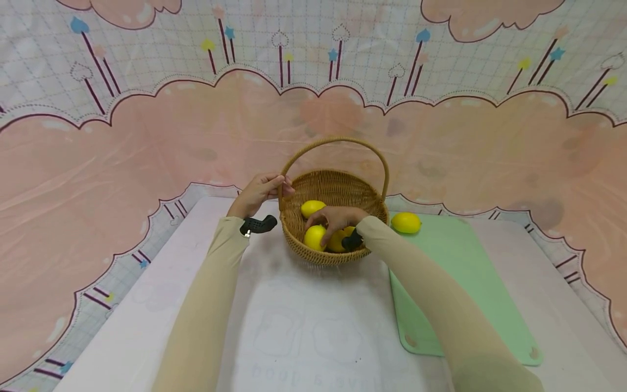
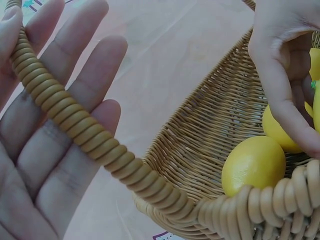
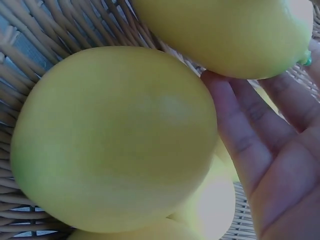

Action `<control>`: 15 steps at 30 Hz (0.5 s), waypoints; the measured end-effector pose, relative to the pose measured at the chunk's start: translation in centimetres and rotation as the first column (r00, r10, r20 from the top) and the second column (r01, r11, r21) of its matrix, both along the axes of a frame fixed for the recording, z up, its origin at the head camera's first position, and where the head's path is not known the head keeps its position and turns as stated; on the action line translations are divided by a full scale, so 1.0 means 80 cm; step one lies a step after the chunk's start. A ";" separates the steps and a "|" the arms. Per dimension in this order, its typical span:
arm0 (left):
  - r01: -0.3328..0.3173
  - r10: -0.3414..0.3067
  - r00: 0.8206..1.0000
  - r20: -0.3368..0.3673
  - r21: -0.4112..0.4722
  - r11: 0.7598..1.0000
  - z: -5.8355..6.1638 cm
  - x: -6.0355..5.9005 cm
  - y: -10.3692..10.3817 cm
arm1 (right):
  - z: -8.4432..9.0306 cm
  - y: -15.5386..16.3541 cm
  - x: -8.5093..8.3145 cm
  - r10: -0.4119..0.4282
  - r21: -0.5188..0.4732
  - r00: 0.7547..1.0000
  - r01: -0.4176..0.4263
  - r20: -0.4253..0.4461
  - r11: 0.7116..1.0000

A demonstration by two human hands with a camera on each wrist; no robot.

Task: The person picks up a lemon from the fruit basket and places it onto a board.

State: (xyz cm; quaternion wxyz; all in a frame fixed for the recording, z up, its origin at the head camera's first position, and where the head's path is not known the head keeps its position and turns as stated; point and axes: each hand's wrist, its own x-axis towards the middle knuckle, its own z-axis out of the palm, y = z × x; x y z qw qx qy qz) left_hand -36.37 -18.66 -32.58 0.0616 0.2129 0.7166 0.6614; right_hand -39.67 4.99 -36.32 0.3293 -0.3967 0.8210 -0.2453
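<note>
A wicker basket (image 1: 343, 179) with a tall arched handle (image 1: 338, 140) stands in the middle of the table. My left hand (image 1: 264, 190) holds the handle low on its left side, the thumb and fingers about it. Inside the basket, my right hand (image 1: 338, 219) grips a yellow lemon (image 1: 314, 238) with a green tip, seen at the top of the right wrist view. Several other lemons lie in the basket, one (image 1: 312, 208) toward the back left and a large one (image 3: 115, 140) close beside the right fingers. The right hand and wrist strap partly cover those at the front.
To the right of the basket lies a light green cutting board (image 1: 455, 272). One more lemon (image 1: 406, 222) sits at its far left corner. A patterned pink and white cloth (image 1: 196, 136) hangs behind the white table (image 1: 303, 316).
</note>
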 end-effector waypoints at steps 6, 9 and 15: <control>-0.005 0.005 1.000 -0.014 -0.010 1.000 -0.001 0.000 0.001 | 0.002 0.000 0.000 -0.048 -0.033 0.999 0.047 -0.008 0.998; -0.007 0.007 1.000 -0.019 -0.022 1.000 -0.001 0.000 0.001 | 0.002 0.002 0.001 -0.070 -0.045 0.997 0.069 -0.016 0.997; -0.021 0.020 1.000 -0.010 -0.033 0.999 0.000 0.001 0.002 | 0.002 0.004 -0.002 -0.096 -0.071 0.994 0.093 -0.048 0.993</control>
